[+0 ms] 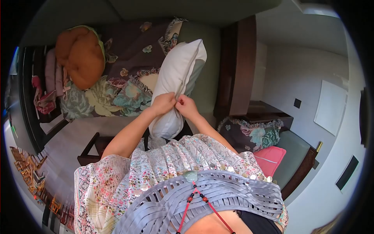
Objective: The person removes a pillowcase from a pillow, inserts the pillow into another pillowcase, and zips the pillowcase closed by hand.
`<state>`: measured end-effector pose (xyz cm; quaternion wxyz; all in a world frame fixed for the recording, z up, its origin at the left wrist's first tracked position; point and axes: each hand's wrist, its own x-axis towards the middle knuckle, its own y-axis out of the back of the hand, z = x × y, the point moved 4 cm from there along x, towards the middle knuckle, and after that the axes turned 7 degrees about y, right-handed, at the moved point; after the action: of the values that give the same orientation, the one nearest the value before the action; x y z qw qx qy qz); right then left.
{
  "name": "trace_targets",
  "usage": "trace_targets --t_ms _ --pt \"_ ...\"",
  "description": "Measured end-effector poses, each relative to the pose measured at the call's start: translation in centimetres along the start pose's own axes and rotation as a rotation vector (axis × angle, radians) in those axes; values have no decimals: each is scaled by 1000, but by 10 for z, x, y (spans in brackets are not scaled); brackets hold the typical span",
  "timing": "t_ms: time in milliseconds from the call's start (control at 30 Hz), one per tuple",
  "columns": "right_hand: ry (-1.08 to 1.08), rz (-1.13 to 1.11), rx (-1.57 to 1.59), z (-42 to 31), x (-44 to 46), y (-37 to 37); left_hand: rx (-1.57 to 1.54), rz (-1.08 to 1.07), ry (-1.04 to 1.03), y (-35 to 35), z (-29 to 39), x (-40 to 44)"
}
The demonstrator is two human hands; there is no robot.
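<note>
A white pillow (174,64) stands on edge in front of my body, its lower end near my lap and its upper end leaning over the sofa. Along its side runs a seam, and both hands meet there. My left hand (165,103) is closed on the cloth left of the seam. Just to the right, my right hand (186,106) pinches the seam edge, fingers curled. The exact fingertip contact is partly hidden, and I cannot tell whether a zip lies under them.
A dark floral throw (130,50) covers the green sofa seat (198,31). An orange cushion (80,56) lies at the left. Dark wooden armrest (237,66) rises at the right, with a pink cushion (270,159) below it. A small dark stool (91,150) stands at lower left.
</note>
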<state>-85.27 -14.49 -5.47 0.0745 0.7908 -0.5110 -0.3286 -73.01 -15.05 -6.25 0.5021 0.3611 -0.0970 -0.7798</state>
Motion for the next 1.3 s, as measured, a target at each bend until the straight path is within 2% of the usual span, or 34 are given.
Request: trace_targets --t_ms 33,67,133,267,333,367,433,467,533,600,667,700,767,800,833,867,900,933,1000,1133,1200,1300 --pt "-2 -24 46 1 -7 2 127 -12 -6 -2 1 -1" --pt "-11 -45 93 3 -13 3 128 -15 -6 -5 3 -2" --pt "5 -68 25 -7 -19 9 346 -35 16 -16 6 -3" --pt "36 -127 -135 -12 -13 10 349 -102 -32 -18 7 -4" --pt "31 -142 -138 -11 -14 9 274 -236 -106 -9 10 -8" --pt "31 -159 -145 -11 -15 7 276 -240 -104 -3 9 -7" --pt "40 -151 -175 -12 -17 3 90 -467 -98 0 8 -4" --pt "46 -140 -212 -11 -18 1 90 -466 -99 2 9 1" --pt "40 -89 -184 -4 -19 -3 63 -558 47 1 5 9" --pt "38 -46 -155 9 -21 -8 53 -512 22 -1 7 9" --pt "59 -44 266 18 -28 -9 48 -473 -7 1 8 9" --pt "54 -45 260 25 -33 -4 87 -434 -34 2 10 9" --pt "-213 -183 657 25 -38 2 120 -388 -61 -6 8 9" --pt "-209 -187 653 28 -33 8 137 -264 -112 -13 6 10" --pt "-154 -203 340 33 -23 17 154 -142 -162 -16 7 9" --pt "-97 -213 28 13 -13 28 154 -138 -162 -17 10 8" --pt "-90 30 -141 -7 -8 49 205 -86 -148 -18 14 7" --pt "-96 32 -145 -22 -4 53 253 -39 -135 -20 18 4" --pt "55 237 -478 -45 11 65 234 -21 -146 -27 19 3" --pt "140 301 -661 -26 35 62 232 24 -145 -31 25 4" --pt "-3 165 -575 -17 36 67 206 37 -149 -31 24 3" --pt "-81 142 -558 -23 33 71 183 45 -165 -34 29 4"
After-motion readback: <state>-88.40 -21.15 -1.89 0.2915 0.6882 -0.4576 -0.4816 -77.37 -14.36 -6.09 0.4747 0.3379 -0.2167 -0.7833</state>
